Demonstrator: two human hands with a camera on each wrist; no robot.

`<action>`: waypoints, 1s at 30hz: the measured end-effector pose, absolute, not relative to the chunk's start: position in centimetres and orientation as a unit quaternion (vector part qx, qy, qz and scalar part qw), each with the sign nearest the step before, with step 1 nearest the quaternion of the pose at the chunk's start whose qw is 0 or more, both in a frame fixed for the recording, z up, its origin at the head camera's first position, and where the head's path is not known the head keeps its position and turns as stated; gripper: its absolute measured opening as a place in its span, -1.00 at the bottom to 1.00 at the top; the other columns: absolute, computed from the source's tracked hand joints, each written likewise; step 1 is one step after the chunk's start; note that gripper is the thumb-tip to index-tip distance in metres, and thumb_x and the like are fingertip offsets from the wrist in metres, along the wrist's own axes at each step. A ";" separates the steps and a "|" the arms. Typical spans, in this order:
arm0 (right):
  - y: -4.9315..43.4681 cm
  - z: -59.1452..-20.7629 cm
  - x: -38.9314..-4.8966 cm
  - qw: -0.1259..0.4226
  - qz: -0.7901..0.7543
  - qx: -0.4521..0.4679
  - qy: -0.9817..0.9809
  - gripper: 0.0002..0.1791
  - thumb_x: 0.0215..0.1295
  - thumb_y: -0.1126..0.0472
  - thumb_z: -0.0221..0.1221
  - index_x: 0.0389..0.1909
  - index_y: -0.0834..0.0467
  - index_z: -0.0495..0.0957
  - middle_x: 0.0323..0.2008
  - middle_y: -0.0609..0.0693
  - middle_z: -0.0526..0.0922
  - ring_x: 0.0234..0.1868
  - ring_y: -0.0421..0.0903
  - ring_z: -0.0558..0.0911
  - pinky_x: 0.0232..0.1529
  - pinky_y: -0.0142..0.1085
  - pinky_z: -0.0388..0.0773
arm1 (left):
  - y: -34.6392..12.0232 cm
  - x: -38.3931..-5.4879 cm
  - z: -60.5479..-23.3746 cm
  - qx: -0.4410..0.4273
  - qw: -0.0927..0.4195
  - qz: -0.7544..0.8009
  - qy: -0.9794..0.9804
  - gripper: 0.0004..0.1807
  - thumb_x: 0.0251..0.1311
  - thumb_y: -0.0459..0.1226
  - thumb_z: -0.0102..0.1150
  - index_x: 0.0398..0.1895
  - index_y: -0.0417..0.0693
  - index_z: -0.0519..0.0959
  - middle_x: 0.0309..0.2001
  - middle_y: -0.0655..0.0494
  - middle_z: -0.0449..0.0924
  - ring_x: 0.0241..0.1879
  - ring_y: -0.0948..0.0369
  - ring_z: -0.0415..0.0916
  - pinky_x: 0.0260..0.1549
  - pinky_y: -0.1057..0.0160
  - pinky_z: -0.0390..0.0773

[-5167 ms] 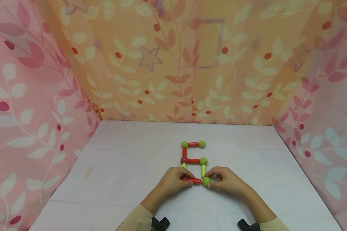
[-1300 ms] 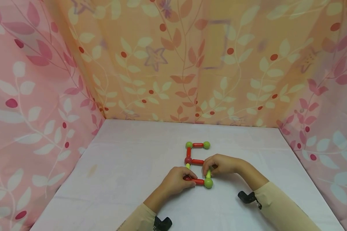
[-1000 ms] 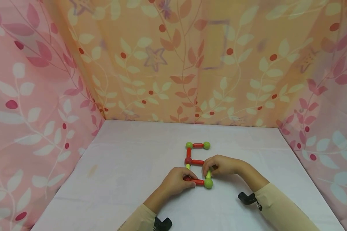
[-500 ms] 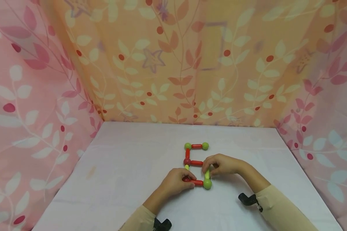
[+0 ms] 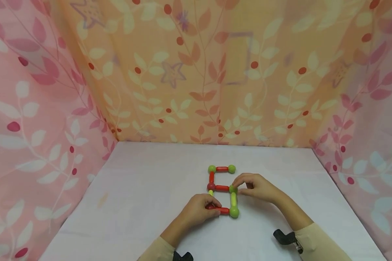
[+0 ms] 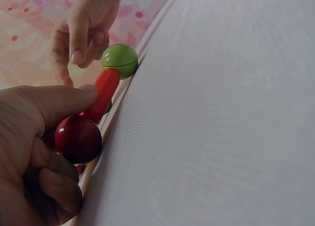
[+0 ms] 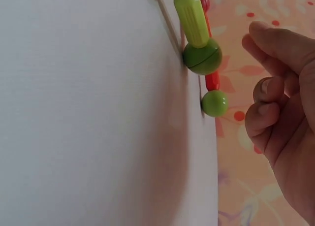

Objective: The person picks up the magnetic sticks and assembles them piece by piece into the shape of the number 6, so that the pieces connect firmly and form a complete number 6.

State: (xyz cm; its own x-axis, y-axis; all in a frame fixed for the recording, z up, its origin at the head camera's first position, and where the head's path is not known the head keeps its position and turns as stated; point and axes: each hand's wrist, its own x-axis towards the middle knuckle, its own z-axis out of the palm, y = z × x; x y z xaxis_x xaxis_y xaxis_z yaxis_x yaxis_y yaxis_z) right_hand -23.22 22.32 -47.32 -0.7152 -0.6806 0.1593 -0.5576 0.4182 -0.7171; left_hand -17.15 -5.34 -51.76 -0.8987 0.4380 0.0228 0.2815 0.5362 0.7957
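Note:
Building-toy rods and balls form a figure like a 6 flat on the white table. My left hand (image 5: 197, 212) pinches the bottom red rod (image 6: 102, 94) by its dark red ball (image 6: 78, 140), thumb along the rod. A green ball (image 5: 234, 212) sits at that rod's other end, and a yellow-green rod (image 5: 233, 200) runs up from it to the middle green ball (image 7: 203, 57). Beside this middle ball is my right hand (image 5: 259, 187), holding nothing; the right wrist view shows its thumb and index finger apart from the ball, the other fingers bent.
The figure's upper part has a red ball (image 5: 211, 186), red rods (image 5: 222, 169) and two green balls (image 5: 232, 169) at the top. Patterned cloth walls (image 5: 196, 72) enclose the white table (image 5: 134, 181) at the back and sides. Black wrist mounts (image 5: 285, 237) stick out from the sleeves.
My right hand went from the lower right ball up to the yellow-green rod and middle green ball, then let go and drew slightly right. The left hand keeps its place.

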 end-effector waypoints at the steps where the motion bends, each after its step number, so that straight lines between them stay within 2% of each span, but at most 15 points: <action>1: 22.4 -47.1 -23.1 0.068 -0.390 -0.362 0.844 -0.75 0.13 0.20 0.25 -0.13 -0.02 0.60 -0.09 -0.14 0.59 -0.51 -0.04 0.40 -0.54 -0.40 0.35 | -5.4 -17.2 -51.7 0.206 0.089 0.437 0.871 -0.85 -0.08 -0.01 0.35 -0.38 0.46 0.61 -0.45 0.40 0.54 -0.43 0.34 0.39 -0.52 0.33 0.37; 7: 22.6 -46.8 -22.1 0.022 -0.368 -0.319 0.873 -0.74 0.11 0.13 0.27 -0.14 -0.08 0.59 -0.13 -0.26 0.56 -0.52 -0.20 0.39 -0.54 -0.42 0.36 | -5.7 -17.6 -51.4 0.197 0.094 0.456 0.863 -0.86 -0.06 -0.01 0.34 -0.37 0.37 0.64 -0.45 0.38 0.56 -0.40 0.32 0.43 -0.51 0.32 0.41; 12: 22.6 -46.6 -20.7 -0.024 -0.368 -0.286 0.884 -0.78 0.09 0.06 0.28 -0.21 -0.18 0.59 -0.18 -0.29 0.56 -0.54 -0.22 0.39 -0.54 -0.41 0.36 | -6.2 -17.8 -50.3 0.186 0.092 0.454 0.866 -0.83 -0.06 0.03 0.32 -0.35 0.34 0.66 -0.31 0.50 0.55 -0.18 0.31 0.42 -0.18 0.20 0.42; 14: 22.6 -46.5 -20.3 -0.034 -0.367 -0.268 0.890 -0.79 0.09 0.02 0.28 -0.23 -0.25 0.57 -0.19 -0.32 0.56 -0.55 -0.22 0.39 -0.56 -0.42 0.36 | -6.5 -18.0 -49.8 0.182 0.092 0.450 0.869 -0.81 -0.06 0.05 0.31 -0.33 0.35 0.66 -0.26 0.53 0.53 -0.12 0.28 0.41 -0.13 0.17 0.40; 19: 23.0 -46.6 -19.4 -0.063 -0.346 -0.221 0.910 -0.77 0.09 0.02 0.27 -0.22 -0.32 0.54 -0.23 -0.32 0.55 -0.57 -0.24 0.38 -0.58 -0.43 0.35 | -7.5 -18.6 -48.5 0.183 0.087 0.441 0.874 -0.81 -0.03 0.03 0.30 -0.30 0.34 0.65 -0.24 0.52 0.53 -0.12 0.20 0.43 -0.30 0.22 0.45; 25: 23.8 -46.5 -18.4 -0.099 -0.329 -0.167 0.924 -0.74 0.07 0.07 0.30 -0.23 -0.33 0.55 -0.29 -0.36 0.54 -0.54 -0.26 0.41 -0.57 -0.43 0.36 | -9.1 -19.3 -47.4 0.196 0.061 0.417 0.885 -0.81 0.01 0.01 0.28 -0.26 0.33 0.64 -0.24 0.55 0.53 -0.04 0.25 0.45 -0.14 0.14 0.46; 30: 24.4 -46.6 -18.0 -0.125 -0.314 -0.191 0.922 -0.76 0.11 0.07 0.27 -0.21 -0.29 0.55 -0.28 -0.34 0.55 -0.46 -0.31 0.43 -0.49 -0.44 0.41 | -11.7 -19.5 -46.5 0.189 0.045 0.398 0.896 -0.79 0.02 0.04 0.25 -0.24 0.36 0.62 -0.24 0.54 0.53 -0.02 0.20 0.45 -0.10 0.09 0.47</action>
State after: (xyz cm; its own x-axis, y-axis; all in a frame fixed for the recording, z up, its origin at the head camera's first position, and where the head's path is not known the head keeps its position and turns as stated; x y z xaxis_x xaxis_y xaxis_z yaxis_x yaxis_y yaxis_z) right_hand -18.05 24.43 -46.60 -0.8955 -0.2738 0.3510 -0.4311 0.7297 -0.5307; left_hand -19.54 -11.66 -46.50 -0.9241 0.3756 0.0701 0.3037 0.6107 0.7313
